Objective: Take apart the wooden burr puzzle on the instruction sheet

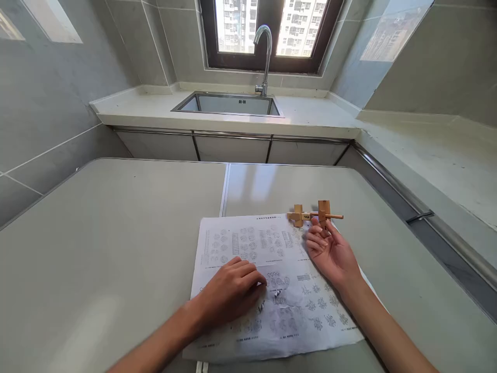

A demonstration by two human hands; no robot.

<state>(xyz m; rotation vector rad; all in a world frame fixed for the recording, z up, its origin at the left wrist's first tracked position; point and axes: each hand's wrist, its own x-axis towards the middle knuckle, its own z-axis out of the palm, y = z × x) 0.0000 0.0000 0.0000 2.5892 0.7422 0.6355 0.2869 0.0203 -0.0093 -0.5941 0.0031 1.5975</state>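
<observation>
A printed sheet of diagrams [248, 243] lies flat on the grey table [116, 223]. My left hand [232, 290] rests palm down on the sheet's lower middle, fingers curled loosely, with small dark bits [276, 295] just beside its fingertips. My right hand [331, 249] lies palm up at the sheet's right edge, fingers apart and slightly bent. A small wooden assembly [313, 213], two blocks on a thin rod, sits at the sheet's top right corner, right at my right fingertips; the fingers touch or nearly touch one block.
Beyond the table runs a white counter [147, 106] with a steel sink [229, 103] and a curved tap [264, 57] under a window. A second counter [435, 155] runs along the right. Grey tiled walls surround the room.
</observation>
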